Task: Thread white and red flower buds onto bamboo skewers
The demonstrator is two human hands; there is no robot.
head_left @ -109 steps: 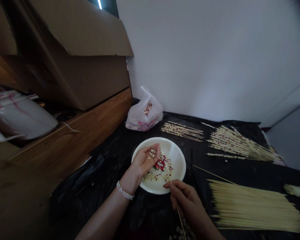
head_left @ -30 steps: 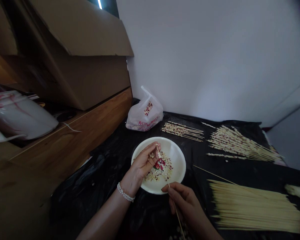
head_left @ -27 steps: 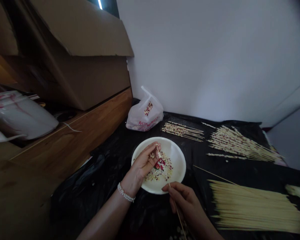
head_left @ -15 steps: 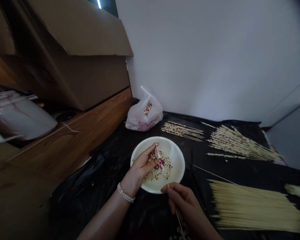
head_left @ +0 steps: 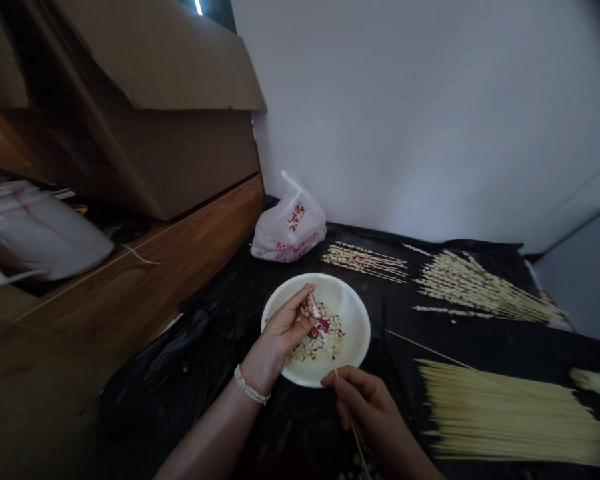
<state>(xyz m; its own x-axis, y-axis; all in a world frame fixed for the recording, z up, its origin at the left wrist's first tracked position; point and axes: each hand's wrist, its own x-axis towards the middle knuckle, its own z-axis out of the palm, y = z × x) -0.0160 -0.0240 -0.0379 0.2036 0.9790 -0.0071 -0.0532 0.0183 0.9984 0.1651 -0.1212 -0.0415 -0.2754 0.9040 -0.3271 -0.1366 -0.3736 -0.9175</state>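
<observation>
My left hand (head_left: 286, 330), a beaded bracelet on its wrist, is over the white bowl (head_left: 355, 340). Its thumb and fingers are closed on a thin stick (head_left: 313, 298) with small whitish pieces on it; the rest of that stick is hard to make out. Below the hand, the bowl holds a pile of small cream and dark red pieces (head_left: 330, 343) with a brighter red patch. At the bowl's near right rim, my right hand (head_left: 367, 400) pinches a thin wooden skewer (head_left: 356, 437), which slants down toward the bottom edge.
Behind the bowl stands a white plastic bag (head_left: 290, 233) of similar pieces. Threaded skewers lie in a small group (head_left: 363, 260) and a larger pile (head_left: 460, 283). Bare skewers (head_left: 510, 413) lie at right on black plastic (head_left: 180, 380). A cardboard box (head_left: 190, 153) and white bucket (head_left: 65, 233) are left.
My left fingers have shifted very slightly over the bowl, and more of the red patch shows beside them. My right hand and its skewer are nearly still.
</observation>
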